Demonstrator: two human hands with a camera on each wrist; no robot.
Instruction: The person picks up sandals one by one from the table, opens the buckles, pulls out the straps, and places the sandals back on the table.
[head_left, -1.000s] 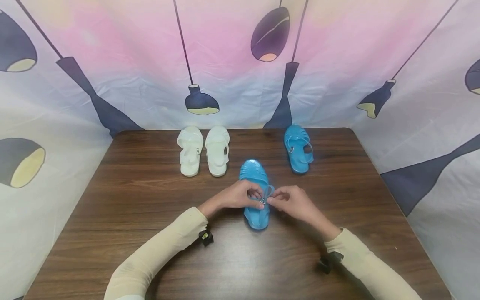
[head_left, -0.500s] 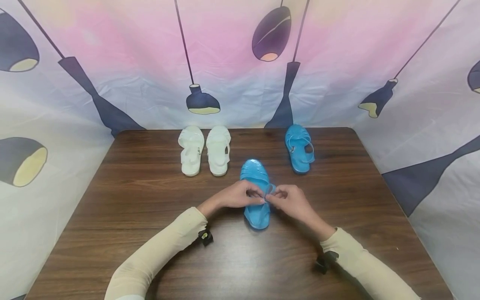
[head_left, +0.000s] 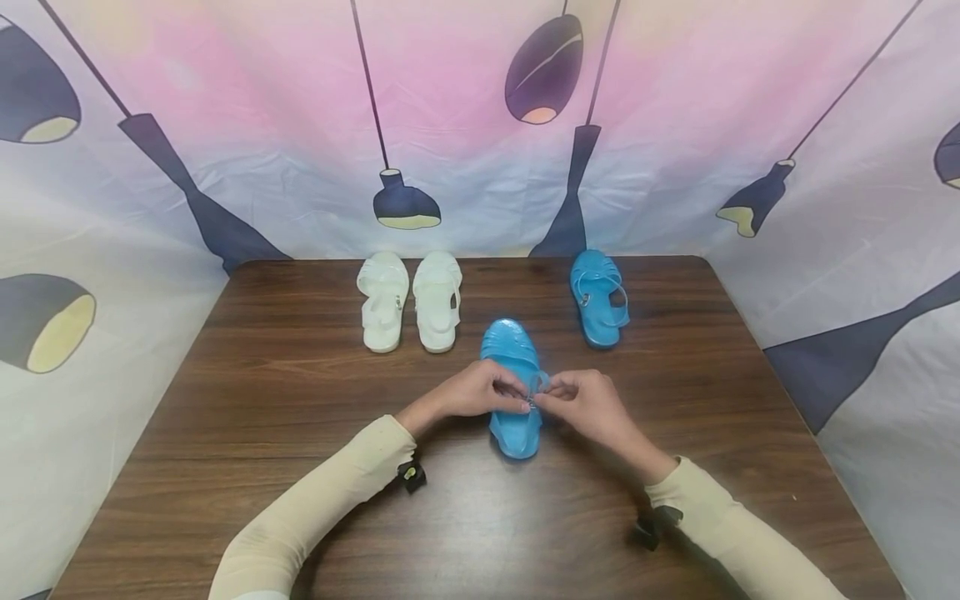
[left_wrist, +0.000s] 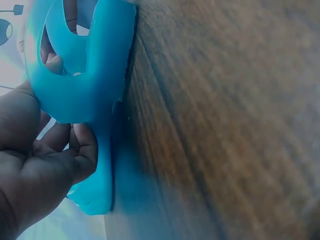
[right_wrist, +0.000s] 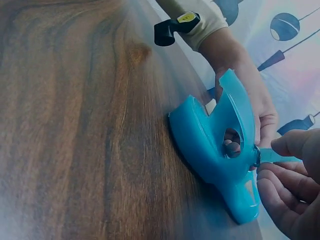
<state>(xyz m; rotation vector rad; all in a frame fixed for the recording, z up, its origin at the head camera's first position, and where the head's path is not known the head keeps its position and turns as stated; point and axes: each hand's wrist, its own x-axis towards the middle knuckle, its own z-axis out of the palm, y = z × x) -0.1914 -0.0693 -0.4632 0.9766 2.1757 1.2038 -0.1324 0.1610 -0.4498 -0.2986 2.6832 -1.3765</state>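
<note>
A blue jelly sandal (head_left: 507,340) lies on the table in the middle of the head view, toe pointing away from me. My left hand (head_left: 474,390) reaches over it from the left and grips its side by the buckle. From the other side, my right hand (head_left: 587,405) pinches the free end of the ankle strap. The right wrist view shows that strap (right_wrist: 272,155) running out of the small metal buckle (right_wrist: 257,156) into my right thumb and fingers. The left fingers (left_wrist: 82,150) curl at the sandal's inner side in the left wrist view.
A second blue sandal (head_left: 600,300) stands at the back right of the brown wooden table (head_left: 300,392). To its left, two white sandals (head_left: 381,312) sit side by side near the back edge. A lamp-patterned curtain (head_left: 465,100) hangs behind.
My right hand moved slightly left toward the buckle, then back a little to the right. The strap's loop looks smaller and lower than one second ago. The left hand barely moved.
</note>
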